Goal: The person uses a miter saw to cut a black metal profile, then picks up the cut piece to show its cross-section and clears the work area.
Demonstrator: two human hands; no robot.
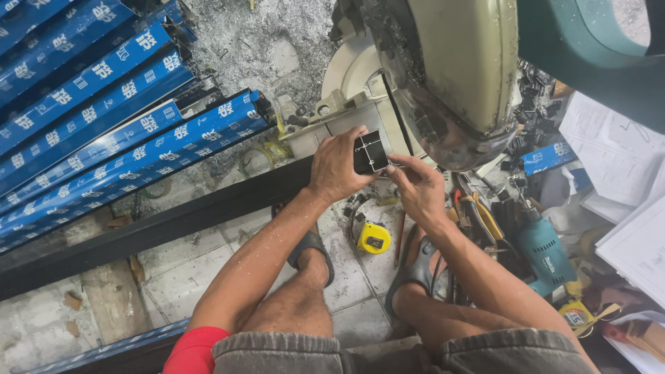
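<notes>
Gripping the cut end of a long black hollow metal profile [370, 154], the left hand [337, 166] wraps it from the left side with fingers over the top, holding the open rectangular end up toward the camera. The right hand [415, 185] meets that end from the right, fingertips pinched at its lower corner; whether they hold some small part there or only touch the edge is hard to say, since the fingers cover the spot. The profile runs away down-left across the tiled floor [201, 270], its far end cut off by the frame edge. Just behind the hands stands a grey chop saw with a cream blade guard [450, 69]; the guard hides most of the blade and the top edge crops the machine. To the left lie long profiles wrapped in blue printed film [104, 138], running out of view. A yellow tape measure [374, 237] sits on the floor between the sandalled feet. A teal power drill [544, 251] lies to the right among cluttered tools that are hard to tell apart, beside white paper sheets [616, 166].
</notes>
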